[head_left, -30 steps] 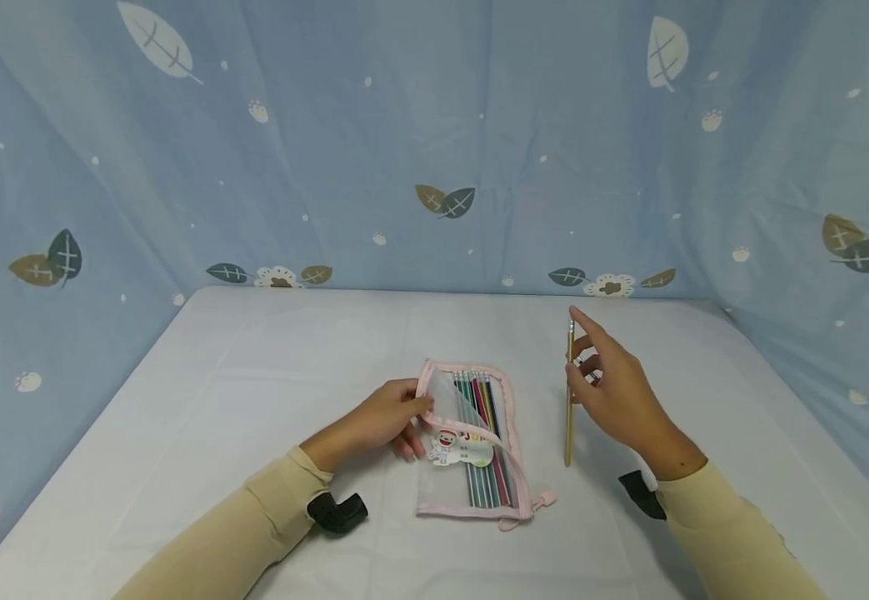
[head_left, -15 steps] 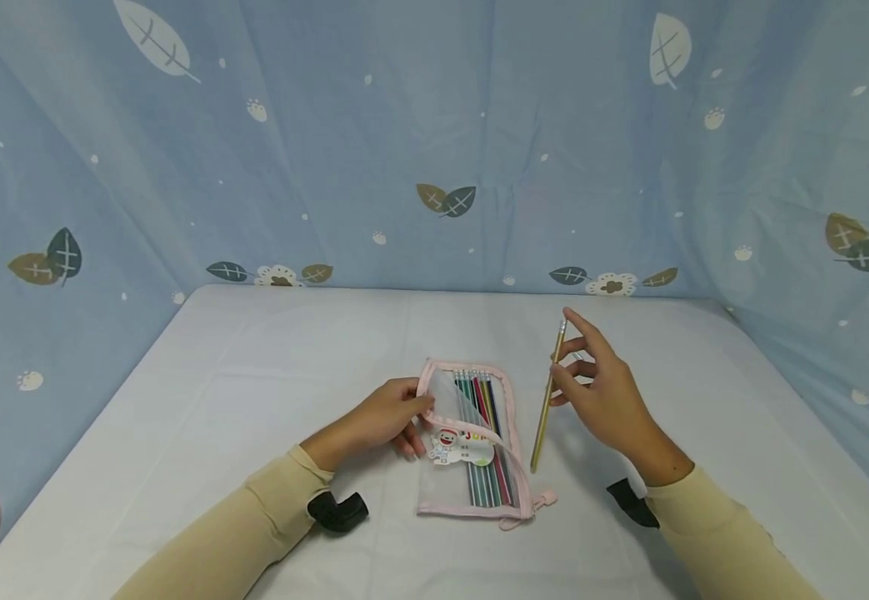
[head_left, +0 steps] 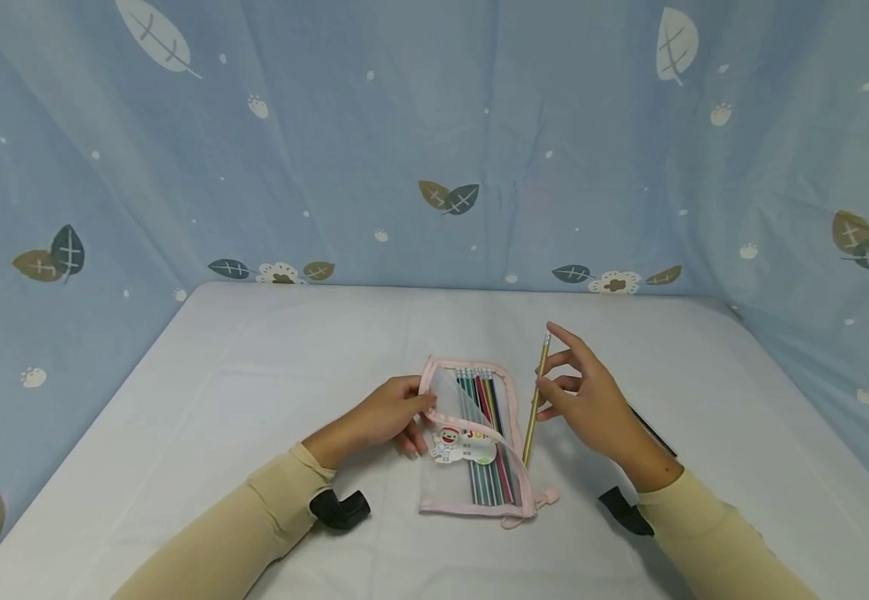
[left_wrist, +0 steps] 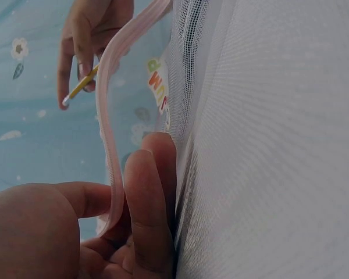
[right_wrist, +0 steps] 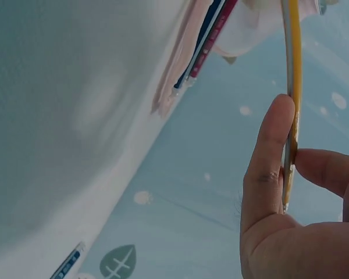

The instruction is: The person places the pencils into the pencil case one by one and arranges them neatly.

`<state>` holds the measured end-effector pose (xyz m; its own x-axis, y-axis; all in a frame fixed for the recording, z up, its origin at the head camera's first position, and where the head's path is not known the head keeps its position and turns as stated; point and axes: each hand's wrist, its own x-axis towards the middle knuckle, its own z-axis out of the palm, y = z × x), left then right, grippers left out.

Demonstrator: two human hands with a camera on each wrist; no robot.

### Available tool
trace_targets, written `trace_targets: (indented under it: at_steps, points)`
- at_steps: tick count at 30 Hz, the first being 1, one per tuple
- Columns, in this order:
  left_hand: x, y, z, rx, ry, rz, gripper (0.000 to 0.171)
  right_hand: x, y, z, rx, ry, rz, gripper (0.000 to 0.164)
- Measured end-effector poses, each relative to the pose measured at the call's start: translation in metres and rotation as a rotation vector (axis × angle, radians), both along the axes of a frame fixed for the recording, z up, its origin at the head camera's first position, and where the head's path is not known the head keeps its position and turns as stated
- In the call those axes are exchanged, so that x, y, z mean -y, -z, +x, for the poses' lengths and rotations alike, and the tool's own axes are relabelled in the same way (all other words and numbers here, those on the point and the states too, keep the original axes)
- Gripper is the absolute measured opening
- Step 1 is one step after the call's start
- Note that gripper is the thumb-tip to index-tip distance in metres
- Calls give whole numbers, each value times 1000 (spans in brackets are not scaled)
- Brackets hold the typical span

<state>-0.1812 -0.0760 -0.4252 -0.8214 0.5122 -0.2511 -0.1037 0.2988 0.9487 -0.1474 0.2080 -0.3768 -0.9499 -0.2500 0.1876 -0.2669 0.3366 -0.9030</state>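
Note:
A mesh pencil pouch [head_left: 443,490] with pink edging lies on the white table, its zip side lifted. Several striped and dark pencils [head_left: 485,479] are inside it. My left hand [head_left: 383,423] pinches the pouch's pink zip edge [left_wrist: 106,110] between thumb and fingers at the upper left. Right of the pouch, my right hand [head_left: 591,412] holds a yellow pencil [head_left: 535,417] between thumb and fingers, the index fingertip at its eraser end. The pencil stands tilted, its lower end at the pouch's right edge; whether that tip is inside, I cannot tell.
Another dark pencil [head_left: 653,431] lies on the table, partly hidden by the right wrist; its blue end [right_wrist: 67,261] shows in the right wrist view. A pink zip pull [head_left: 546,497] sticks out at the pouch's lower right. A blue leaf-print curtain [head_left: 374,150] surrounds the table.
My right hand has moved left with the yellow pencil, which has tilted and reached the pouch's right edge. The dark pencil behind the right wrist has come into view. My left hand stays in place.

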Motion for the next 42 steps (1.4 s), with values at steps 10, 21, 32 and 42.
trace_targets:
  at_steps: [10, 21, 32, 42]
  points:
    - [-3, 4, 0, 1, 12, -6, 25, -1, 10, -4, 134, -22, 19, 72]
    - [-4, 3, -2, -15, 7, -5, 26, 4, 12, -22, 185, -51, 116, 69]
    - [-1, 2, 0, 0, -6, 9, 25, 12, 17, -40, 355, -125, 124, 71]
    - [0, 4, 1, -2, -6, 17, 25, 20, 21, -49, 393, -170, 180, 70]
